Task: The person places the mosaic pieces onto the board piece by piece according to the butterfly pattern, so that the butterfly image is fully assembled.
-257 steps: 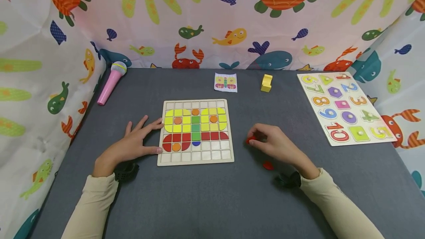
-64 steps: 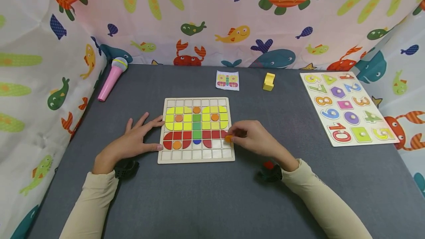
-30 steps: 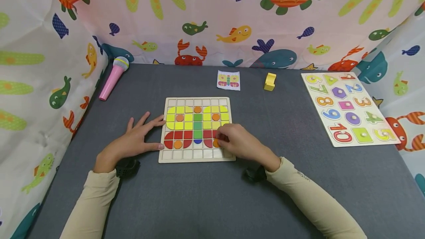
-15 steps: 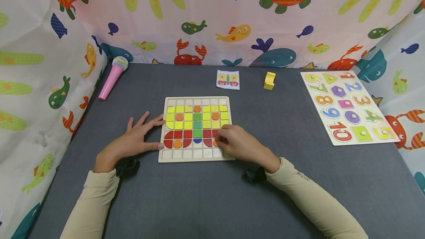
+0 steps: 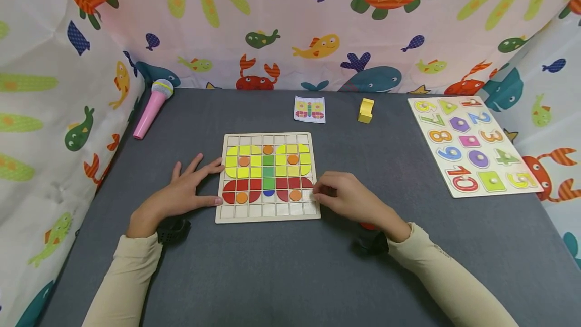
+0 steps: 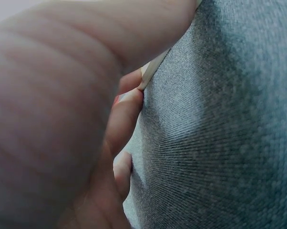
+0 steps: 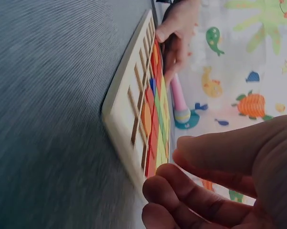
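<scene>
A wooden grid board (image 5: 269, 210) lies on the table, with yellow, red, green, blue and orange flat pieces forming a butterfly pattern. My left hand (image 5: 178, 201) is spread at its left edge, thumb and fingertips touching the rim; the left wrist view shows fingers against the board's edge (image 6: 155, 67). At the right edge hovers my right hand (image 5: 351, 198), fingers loosely bent. Nothing shows between thumb and fingers in the right wrist view. An orange disc (image 5: 295, 195) sits in the lower right of the pattern. A red piece (image 5: 368, 226) is mostly hidden behind the right wrist.
Behind the board lie a small butterfly picture card (image 5: 309, 109) and a yellow block (image 5: 365, 111). A number puzzle board (image 5: 474, 148) is at the right, a pink toy microphone (image 5: 153, 108) at the left. A printed curtain (image 5: 290, 19) encloses the table.
A red piece and the orange disc have been set into the lower right of the pattern. My right hand has let go of the disc and drawn back right. The left hand stays put.
</scene>
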A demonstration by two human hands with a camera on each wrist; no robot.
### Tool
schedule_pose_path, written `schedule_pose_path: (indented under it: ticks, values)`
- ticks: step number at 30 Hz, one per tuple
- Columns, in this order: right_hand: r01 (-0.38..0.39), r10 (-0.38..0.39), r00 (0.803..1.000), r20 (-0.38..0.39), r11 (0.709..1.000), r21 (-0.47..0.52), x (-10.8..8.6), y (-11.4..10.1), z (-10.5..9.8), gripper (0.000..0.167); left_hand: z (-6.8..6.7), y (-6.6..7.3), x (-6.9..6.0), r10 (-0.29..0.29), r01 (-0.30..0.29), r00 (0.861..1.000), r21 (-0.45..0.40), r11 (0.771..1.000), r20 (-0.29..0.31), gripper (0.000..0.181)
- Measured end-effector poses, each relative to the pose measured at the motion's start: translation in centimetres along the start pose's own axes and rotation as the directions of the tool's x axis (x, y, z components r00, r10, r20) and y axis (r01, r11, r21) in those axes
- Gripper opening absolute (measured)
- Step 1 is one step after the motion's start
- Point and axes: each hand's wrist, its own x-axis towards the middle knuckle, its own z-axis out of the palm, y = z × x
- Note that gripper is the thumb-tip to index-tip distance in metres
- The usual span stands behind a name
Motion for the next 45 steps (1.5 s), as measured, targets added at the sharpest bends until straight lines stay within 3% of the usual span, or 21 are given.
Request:
schedule_pose_path:
  ticks: [10,20,27,34,45]
  values:
    - [-0.010,0.009,0.999,-0.043,1.000,-0.021,-4.0,2.2,-2.3,0.021,0.0,-0.2,0.0,-0.003,0.003,1.000,-0.002,1.000,0.004,0.101]
    - [-0.093,0.096,0.995,0.009,0.986,-0.138,-8.0,3.5,-4.2,0.035,-0.1,-0.3,-0.2,0.015,-0.015,1.000,0.002,1.000,-0.007,0.100]
    - [-0.094,0.105,0.993,0.044,0.976,-0.197,-9.0,3.7,-4.1,0.045,0.1,-0.4,-0.3,0.016,-0.016,1.000,-0.003,1.000,0.000,0.100]
    - [-0.047,0.050,0.999,0.007,0.965,-0.259,-9.6,3.7,-3.4,0.048,0.0,-0.3,-0.2,0.021,-0.021,1.000,0.001,1.000,-0.007,0.098]
    - [-0.025,0.016,0.999,-0.040,0.971,-0.239,-9.8,3.8,-2.5,0.037,0.0,-0.2,-0.1,0.028,-0.028,1.000,0.003,1.000,0.003,0.098]
